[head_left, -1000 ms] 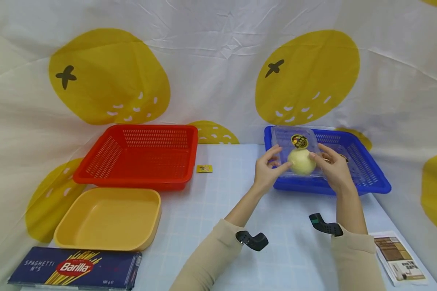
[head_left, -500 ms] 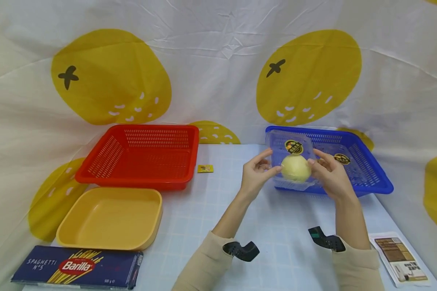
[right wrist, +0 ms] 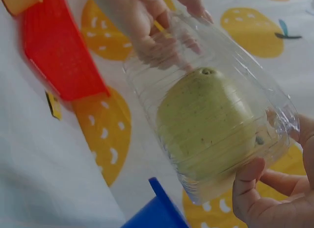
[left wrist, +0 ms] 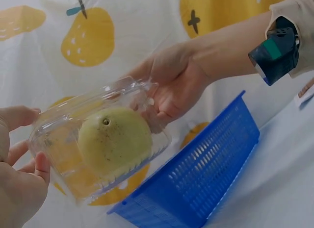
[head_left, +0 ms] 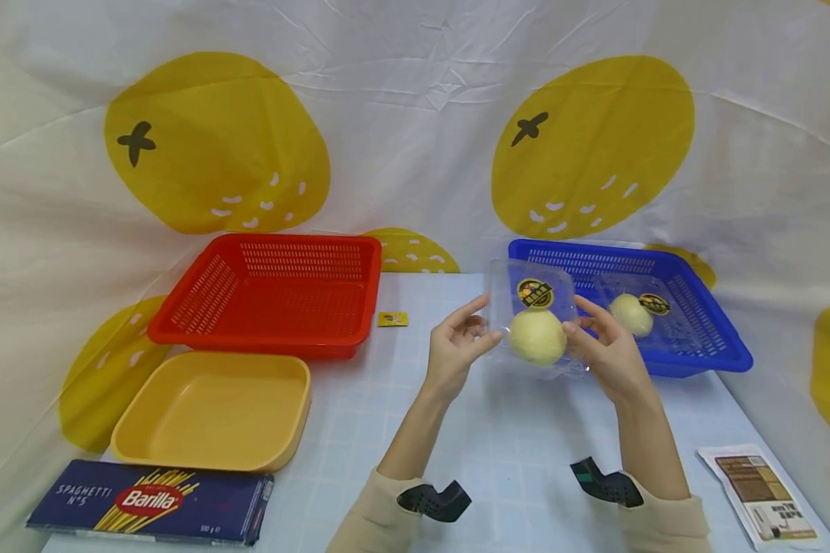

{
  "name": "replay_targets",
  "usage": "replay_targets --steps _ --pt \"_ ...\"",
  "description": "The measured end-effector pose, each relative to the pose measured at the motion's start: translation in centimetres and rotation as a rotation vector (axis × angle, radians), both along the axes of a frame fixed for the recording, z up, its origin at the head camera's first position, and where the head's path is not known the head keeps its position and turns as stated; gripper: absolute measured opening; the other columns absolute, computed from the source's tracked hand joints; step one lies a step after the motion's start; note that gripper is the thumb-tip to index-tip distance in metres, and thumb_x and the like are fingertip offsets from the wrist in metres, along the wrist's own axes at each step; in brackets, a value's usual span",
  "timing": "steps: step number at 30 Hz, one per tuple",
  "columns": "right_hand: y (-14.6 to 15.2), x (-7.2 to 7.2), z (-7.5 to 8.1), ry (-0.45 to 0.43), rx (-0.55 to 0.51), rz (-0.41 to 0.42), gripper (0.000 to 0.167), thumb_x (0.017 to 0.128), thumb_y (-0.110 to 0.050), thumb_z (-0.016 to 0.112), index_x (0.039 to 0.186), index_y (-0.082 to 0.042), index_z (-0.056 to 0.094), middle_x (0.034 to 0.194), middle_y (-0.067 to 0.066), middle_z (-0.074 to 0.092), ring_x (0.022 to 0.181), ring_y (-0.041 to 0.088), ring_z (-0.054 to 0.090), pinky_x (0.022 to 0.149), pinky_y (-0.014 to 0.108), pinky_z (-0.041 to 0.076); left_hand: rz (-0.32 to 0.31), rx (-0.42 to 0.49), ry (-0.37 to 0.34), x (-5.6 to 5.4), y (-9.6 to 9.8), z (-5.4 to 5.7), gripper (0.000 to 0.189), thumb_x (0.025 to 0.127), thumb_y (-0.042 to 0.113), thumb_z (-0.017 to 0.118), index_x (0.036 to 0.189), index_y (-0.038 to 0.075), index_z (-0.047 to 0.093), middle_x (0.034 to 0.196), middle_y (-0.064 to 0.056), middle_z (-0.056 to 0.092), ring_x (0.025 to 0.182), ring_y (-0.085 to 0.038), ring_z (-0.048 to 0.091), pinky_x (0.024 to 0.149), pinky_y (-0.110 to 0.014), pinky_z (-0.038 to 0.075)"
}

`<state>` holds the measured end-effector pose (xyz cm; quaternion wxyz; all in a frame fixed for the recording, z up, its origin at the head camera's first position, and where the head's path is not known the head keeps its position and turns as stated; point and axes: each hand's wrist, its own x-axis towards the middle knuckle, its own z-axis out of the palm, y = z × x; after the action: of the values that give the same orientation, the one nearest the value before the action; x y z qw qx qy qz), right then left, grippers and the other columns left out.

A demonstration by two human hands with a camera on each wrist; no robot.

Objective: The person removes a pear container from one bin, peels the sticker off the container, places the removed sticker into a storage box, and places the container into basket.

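- A white cloth (head_left: 415, 153) with big yellow fruit on it hangs behind the table (head_left: 360, 461).
- The left hand (head_left: 456, 349) has its grip on one side of a clear box (head_left: 536, 292); the right hand (head_left: 609, 353) grips the other side.
- A pale fruit (head_left: 538, 336) is inside, held up at 9 o'clock from the blue basket (head_left: 715, 315).
- That basket has a second fruit (head_left: 632, 315).
- From the middle of the head view, a red basket (head_left: 270, 342) is at 9 o'clock, a yellow tub (head_left: 214, 411) at 8, a pouch (head_left: 761, 495) at 4.
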<state>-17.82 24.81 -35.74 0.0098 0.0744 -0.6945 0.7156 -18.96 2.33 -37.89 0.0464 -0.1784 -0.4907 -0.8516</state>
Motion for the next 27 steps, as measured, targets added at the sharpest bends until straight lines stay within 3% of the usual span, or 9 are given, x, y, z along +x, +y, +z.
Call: replay_targets --steps 6,17,20,27 --pt "-1.8 0.5 -0.7 0.022 -0.051 0.01 0.065 0.091 -0.002 0.059 0.146 0.001 0.024 0.097 0.004 0.045 0.072 0.004 0.052 0.066 0.015 0.048 0.04 0.049 -0.033 0.7 -1.2 -0.8 0.053 0.073 -0.018 0.062 0.125 -0.014 0.051 0.096 -0.011 0.052 0.089 -0.015 0.049 0.068 -0.014 0.048" --pt "-5.4 0.4 -2.6 0.024 -0.035 0.043 0.067 0.087 0.006 0.06 0.145 0.004 0.025 0.101 0.014 0.041 0.072 0.004 0.055 0.066 0.016 0.049 0.139 0.031 -0.046 1.5 -4.7 -2.4 0.048 0.075 -0.018 0.061 0.122 -0.015 0.053 0.095 -0.009 0.055 0.088 -0.019 0.047 0.071 -0.015 0.046" --pt "-6.3 0.5 -3.1 0.021 -0.029 0.044 0.068 0.085 0.007 0.061 0.144 0.004 0.027 0.102 0.014 0.039 0.072 0.004 0.055 0.064 0.016 0.049 0.163 0.026 -0.05 1.8 -5.5 -2.9 0.048 0.075 -0.018 0.061 0.122 -0.016 0.052 0.098 -0.007 0.057 0.087 -0.018 0.047 0.072 -0.015 0.045" --pt "-7.4 0.7 -4.8 0.008 0.034 0.056 0.07 0.083 0.006 0.064 0.144 0.002 0.029 0.103 0.011 0.039 0.07 0.004 0.054 0.061 0.017 0.047 0.208 0.014 -0.088 2.4 -6.9 -4.1 0.048 0.074 -0.02 0.06 0.12 -0.015 0.051 0.118 -0.02 0.058 0.087 -0.019 0.049 0.075 -0.017 0.046"
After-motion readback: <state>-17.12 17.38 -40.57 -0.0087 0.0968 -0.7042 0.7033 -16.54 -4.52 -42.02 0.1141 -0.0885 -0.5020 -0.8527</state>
